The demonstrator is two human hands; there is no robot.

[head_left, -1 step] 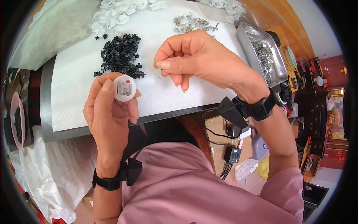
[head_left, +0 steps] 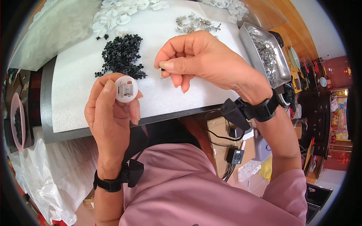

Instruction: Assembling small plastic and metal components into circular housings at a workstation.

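Note:
My left hand (head_left: 107, 109) is closed on a round white plastic housing (head_left: 126, 89), held between thumb and fingers at the worktop's near edge. The housing's open side faces up, with a raised middle part and slots. To its upper right, clear of the housing, my right hand (head_left: 184, 62) pinches a small black plastic piece (head_left: 163, 69). Most of that piece is hidden by thumb and forefinger. Just beyond my left hand lies a heap of small black cross-shaped plastic parts (head_left: 122, 52).
Small metal parts (head_left: 194, 23) lie beyond my right hand. A metal tray (head_left: 284, 75) of such parts stands at the right. White plastic parts (head_left: 120, 15) are piled at the back. A pink bowl (head_left: 23, 124) with black pieces is at far left. Cables (head_left: 228, 171) hang below the worktop.
My right fingertips have shifted very slightly left and down, and more of the black piece shows. My left hand and the white housing stay put.

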